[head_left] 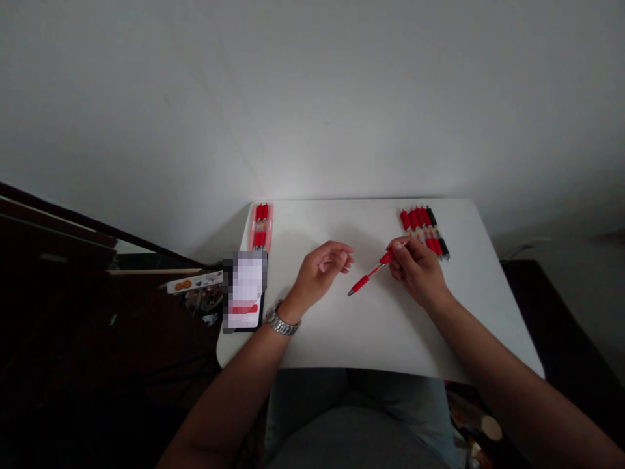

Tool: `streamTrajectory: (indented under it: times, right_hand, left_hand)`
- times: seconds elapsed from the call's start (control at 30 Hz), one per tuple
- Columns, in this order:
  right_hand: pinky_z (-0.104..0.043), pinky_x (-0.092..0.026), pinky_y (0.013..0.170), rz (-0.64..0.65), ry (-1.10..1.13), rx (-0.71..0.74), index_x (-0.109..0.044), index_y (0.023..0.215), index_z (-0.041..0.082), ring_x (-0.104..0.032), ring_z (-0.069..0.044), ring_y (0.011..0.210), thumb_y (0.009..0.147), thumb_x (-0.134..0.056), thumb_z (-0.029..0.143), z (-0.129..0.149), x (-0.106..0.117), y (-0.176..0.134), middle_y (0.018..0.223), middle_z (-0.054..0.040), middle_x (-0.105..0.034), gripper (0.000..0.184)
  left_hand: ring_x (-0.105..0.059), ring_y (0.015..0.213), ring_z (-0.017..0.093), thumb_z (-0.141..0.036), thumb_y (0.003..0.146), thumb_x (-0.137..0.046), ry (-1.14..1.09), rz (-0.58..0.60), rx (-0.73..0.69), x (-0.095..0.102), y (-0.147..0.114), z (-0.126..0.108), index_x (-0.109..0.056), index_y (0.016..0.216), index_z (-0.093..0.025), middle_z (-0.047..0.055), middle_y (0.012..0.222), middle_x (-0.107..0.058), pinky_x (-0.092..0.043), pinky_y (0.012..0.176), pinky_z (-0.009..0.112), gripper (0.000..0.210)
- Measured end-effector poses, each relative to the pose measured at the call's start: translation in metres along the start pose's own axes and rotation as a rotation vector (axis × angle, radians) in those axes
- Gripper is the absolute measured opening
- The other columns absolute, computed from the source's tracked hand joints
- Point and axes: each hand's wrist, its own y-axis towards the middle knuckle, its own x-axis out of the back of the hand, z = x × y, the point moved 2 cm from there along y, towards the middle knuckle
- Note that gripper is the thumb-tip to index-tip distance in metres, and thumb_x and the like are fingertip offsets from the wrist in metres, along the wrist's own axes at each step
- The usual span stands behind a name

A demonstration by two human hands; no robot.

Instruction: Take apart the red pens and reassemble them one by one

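Between the thumb and fingers of my right hand [415,264] is a red pen [374,272], gripped near its upper end. The pen slants down to the left, its tip toward the middle of the table. My left hand [325,270] is left of the pen tip, fingers loosely curved and apart, with nothing in them. Just beyond my right hand lies a row of pens [422,228], several red and a black one at the right end. A pink pen case [270,225] with red pens in it lies at the table's far left corner.
Everything lies on a small white table [342,339] against a pale wall [322,104]. At its left edge, in front of the case, is a phone [247,286] with a lit, blurred screen. Dark furniture [576,345] stands to the right.
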Motion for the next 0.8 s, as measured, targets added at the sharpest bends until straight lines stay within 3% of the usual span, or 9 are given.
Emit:
streamTrajectory:
  times: [0.13,0.3,0.47,0.67,0.8]
  right_hand:
    - [-0.021,-0.029,0.038,0.03,-0.017,-0.028,-0.057,0.088,0.023,-0.04,-0.007,0.042,0.091,-0.067,0.055,-0.002,-0.001,0.001,0.057,0.0073,-0.047,0.034]
    - [-0.021,-0.03,0.037,0.045,-0.061,-0.034,-0.058,0.087,0.022,-0.04,-0.007,0.041,0.09,-0.068,0.056,-0.001,-0.004,0.002,0.056,0.0071,-0.048,0.035]
    - [-0.021,-0.033,0.036,0.048,-0.104,-0.031,-0.059,0.088,0.022,-0.042,-0.008,0.041,0.089,-0.068,0.057,0.002,-0.007,0.001,0.057,0.0065,-0.05,0.036]
    - [-0.021,-0.041,0.038,0.048,-0.129,0.074,-0.056,0.122,0.026,-0.05,-0.008,0.048,0.092,-0.067,0.051,0.008,-0.009,-0.001,0.076,0.004,-0.06,0.041]
    - [-0.022,-0.045,0.04,0.069,-0.123,0.091,-0.053,0.13,0.028,-0.055,-0.008,0.052,0.089,-0.072,0.046,0.009,-0.011,-0.002,0.091,0.0015,-0.061,0.048]
  left_hand:
    - [-0.069,0.086,0.016,-0.038,0.094,-0.066,0.099,0.16,0.026,-0.011,-0.004,0.004,-0.066,0.12,-0.022,0.008,0.096,-0.07,-0.057,0.072,0.025,0.031]
    - [-0.068,0.082,0.014,-0.032,0.091,-0.07,0.139,0.256,0.053,-0.016,-0.007,0.005,-0.062,0.128,-0.024,0.007,0.098,-0.07,-0.057,0.071,0.025,0.039]
    - [-0.067,0.077,0.013,-0.029,0.091,-0.069,0.126,0.283,0.052,-0.02,-0.008,0.004,-0.059,0.135,-0.027,0.005,0.096,-0.068,-0.057,0.067,0.024,0.045]
    - [-0.067,0.084,0.015,-0.028,0.09,-0.07,0.116,0.269,0.041,-0.02,-0.009,0.009,-0.053,0.145,-0.031,0.006,0.1,-0.068,-0.059,0.072,0.025,0.058]
    - [-0.068,0.089,0.016,-0.027,0.09,-0.071,0.118,0.268,0.063,-0.018,-0.009,0.015,-0.043,0.153,-0.034,0.006,0.104,-0.068,-0.059,0.073,0.025,0.069]
